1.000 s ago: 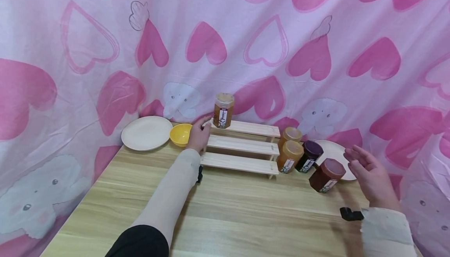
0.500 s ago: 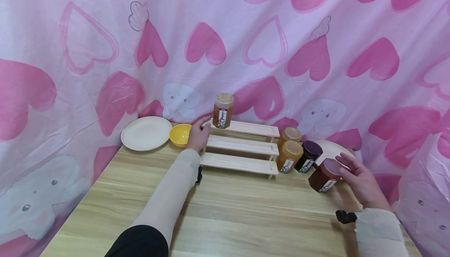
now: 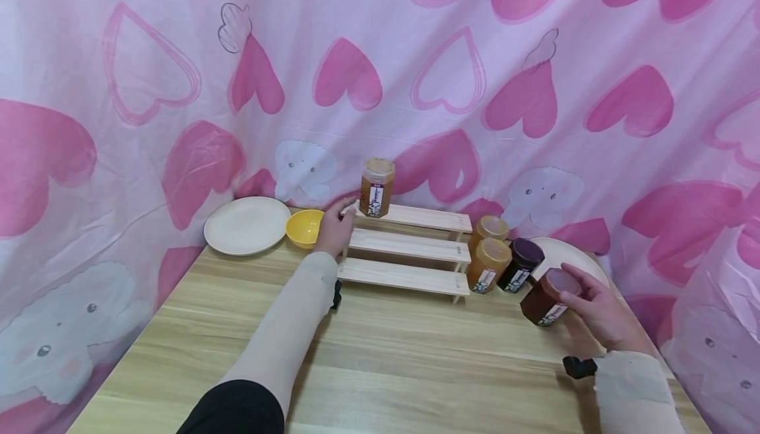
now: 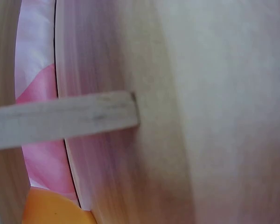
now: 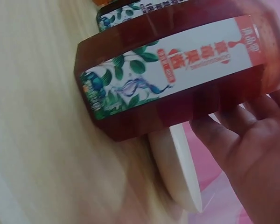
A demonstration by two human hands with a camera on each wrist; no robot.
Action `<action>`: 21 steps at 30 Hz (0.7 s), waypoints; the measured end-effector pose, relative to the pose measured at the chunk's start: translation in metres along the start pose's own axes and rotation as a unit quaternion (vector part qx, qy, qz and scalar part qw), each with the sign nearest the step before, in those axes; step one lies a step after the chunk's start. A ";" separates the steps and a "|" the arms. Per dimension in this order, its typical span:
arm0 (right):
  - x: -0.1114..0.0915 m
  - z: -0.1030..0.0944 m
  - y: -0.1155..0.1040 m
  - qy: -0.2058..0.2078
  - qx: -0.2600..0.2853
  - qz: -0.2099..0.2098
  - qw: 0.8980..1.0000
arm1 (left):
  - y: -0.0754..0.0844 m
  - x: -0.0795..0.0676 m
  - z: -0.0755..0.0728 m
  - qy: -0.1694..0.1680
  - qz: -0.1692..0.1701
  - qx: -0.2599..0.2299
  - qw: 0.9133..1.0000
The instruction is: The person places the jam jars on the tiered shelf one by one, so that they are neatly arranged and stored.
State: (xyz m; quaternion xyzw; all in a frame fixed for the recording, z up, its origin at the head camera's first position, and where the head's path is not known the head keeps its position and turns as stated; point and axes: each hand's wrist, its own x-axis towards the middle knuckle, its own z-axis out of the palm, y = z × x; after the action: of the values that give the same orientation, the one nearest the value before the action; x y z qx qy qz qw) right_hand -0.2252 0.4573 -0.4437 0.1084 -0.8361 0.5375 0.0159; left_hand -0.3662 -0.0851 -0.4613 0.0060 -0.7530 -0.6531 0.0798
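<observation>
My right hand [image 3: 605, 312] has its thumb and fingers about the lid end of a dark red jar [image 3: 543, 305], which stands on the table. In the right wrist view, fingers [image 5: 238, 119] touch the side of this jar [image 5: 177, 70], whose white label has green leaves. At the left end of a three-tier wooden rack [image 3: 410, 245], my left hand [image 3: 336, 228] grips the top tier's edge. An amber jar [image 3: 377, 190] stands on that tier, beside the left fingertips. The left wrist view shows only a wooden bar [image 4: 98, 116] of the rack, not the hand.
Right of the rack stand two yellow-orange jars, the nearer jar [image 3: 489, 266] in front, and a dark purple jar [image 3: 521, 266]. A cream plate [image 3: 570, 256] lies behind the red jar. Far left are another cream plate [image 3: 248, 226] and a yellow bowl [image 3: 304, 228]. A patterned curtain [image 3: 439, 91] hangs behind.
My right hand has moved left from beside the plate to the dark red jar and taken hold of it. The left hand and the jars have stayed in place.
</observation>
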 end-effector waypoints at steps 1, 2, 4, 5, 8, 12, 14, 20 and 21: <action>0.000 0.001 0.002 -0.005 0.028 -0.004 1.000 | 0.000 0.000 0.000 0.000 0.000 0.000 1.000; 0.001 0.002 0.003 -0.010 0.056 -0.007 0.998 | 0.000 0.000 0.000 0.000 -0.001 0.001 1.000; 0.001 0.004 0.006 -0.019 0.100 -0.014 0.995 | 0.000 0.000 0.000 0.000 0.000 0.003 1.000; 0.002 0.005 0.007 -0.021 0.108 -0.017 0.994 | 0.000 0.000 0.000 0.000 0.000 0.005 1.000; 0.002 0.007 0.011 -0.024 0.121 -0.020 0.992 | -0.001 0.000 -0.001 0.001 -0.001 0.009 1.000; 0.002 0.007 0.015 -0.028 0.120 -0.020 0.992 | -0.001 0.002 -0.001 -0.001 -0.005 0.008 1.000; 0.002 0.007 0.017 -0.030 0.125 -0.020 0.991 | -0.002 0.002 0.000 -0.003 -0.006 0.007 1.000; 0.002 0.005 0.018 -0.037 0.125 -0.013 0.991 | -0.004 0.005 0.000 -0.002 -0.006 0.010 1.000; 0.002 0.005 0.017 -0.038 0.120 -0.012 0.992 | -0.004 0.005 0.000 -0.002 -0.006 0.011 1.000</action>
State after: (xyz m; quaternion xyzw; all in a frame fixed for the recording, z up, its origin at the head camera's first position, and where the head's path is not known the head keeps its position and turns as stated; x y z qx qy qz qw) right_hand -0.2303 0.4591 -0.4610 0.1395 -0.7640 0.6295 -0.0225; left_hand -0.3716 -0.0867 -0.4642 0.0104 -0.7599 -0.6457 0.0744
